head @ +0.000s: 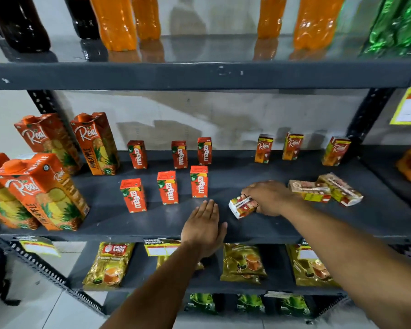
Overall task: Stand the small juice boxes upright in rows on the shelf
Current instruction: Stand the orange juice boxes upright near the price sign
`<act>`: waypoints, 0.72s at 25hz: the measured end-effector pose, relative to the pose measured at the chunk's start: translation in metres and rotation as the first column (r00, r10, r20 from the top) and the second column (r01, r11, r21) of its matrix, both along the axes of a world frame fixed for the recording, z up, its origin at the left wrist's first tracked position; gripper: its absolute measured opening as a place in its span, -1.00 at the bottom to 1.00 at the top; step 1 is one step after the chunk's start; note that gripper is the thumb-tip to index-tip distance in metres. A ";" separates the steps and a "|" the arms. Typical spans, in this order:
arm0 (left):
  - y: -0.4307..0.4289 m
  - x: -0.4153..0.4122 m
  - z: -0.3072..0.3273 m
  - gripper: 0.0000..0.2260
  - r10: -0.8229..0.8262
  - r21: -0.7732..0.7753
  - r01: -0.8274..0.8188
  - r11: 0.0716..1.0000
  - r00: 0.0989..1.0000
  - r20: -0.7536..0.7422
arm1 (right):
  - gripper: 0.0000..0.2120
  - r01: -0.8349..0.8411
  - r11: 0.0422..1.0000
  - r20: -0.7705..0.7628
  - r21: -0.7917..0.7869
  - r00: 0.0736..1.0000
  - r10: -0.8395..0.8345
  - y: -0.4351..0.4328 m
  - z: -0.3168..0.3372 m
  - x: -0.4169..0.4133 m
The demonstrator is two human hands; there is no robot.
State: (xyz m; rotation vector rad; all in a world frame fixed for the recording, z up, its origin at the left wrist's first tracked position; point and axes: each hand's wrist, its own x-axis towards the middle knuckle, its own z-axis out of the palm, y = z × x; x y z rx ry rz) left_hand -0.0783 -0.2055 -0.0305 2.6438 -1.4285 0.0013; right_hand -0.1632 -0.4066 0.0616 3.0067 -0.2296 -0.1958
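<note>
While the right hand (268, 198) grasps a lying Real juice box (243, 206) near the shelf (128, 226) front edge | left hand (205, 227) flat, released | nine boxes upright: six Maaza boxes (167, 187), three rear-right | two lying boxes (325, 189) right: left to stand

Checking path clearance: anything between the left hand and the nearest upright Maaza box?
No. Head view shows only bare shelf between the left hand and the front-right Maaza box.
</note>
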 end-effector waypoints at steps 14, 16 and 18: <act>0.000 -0.003 0.000 -0.40 0.032 -0.020 -0.032 0.999 0.999 0.023 | -0.46 0.321 0.368 0.344 0.873 0.132 -0.930 0.005 -0.056 -0.022; -0.001 -0.003 0.002 -0.40 0.031 -0.029 -0.030 0.999 0.999 0.033 | -0.43 0.335 0.400 0.369 0.853 0.153 -0.917 0.003 -0.060 -0.022; -0.001 -0.003 0.003 -0.41 0.029 -0.027 -0.028 0.999 0.999 0.033 | -0.35 0.359 0.415 0.366 0.836 0.198 -0.909 0.002 -0.061 -0.022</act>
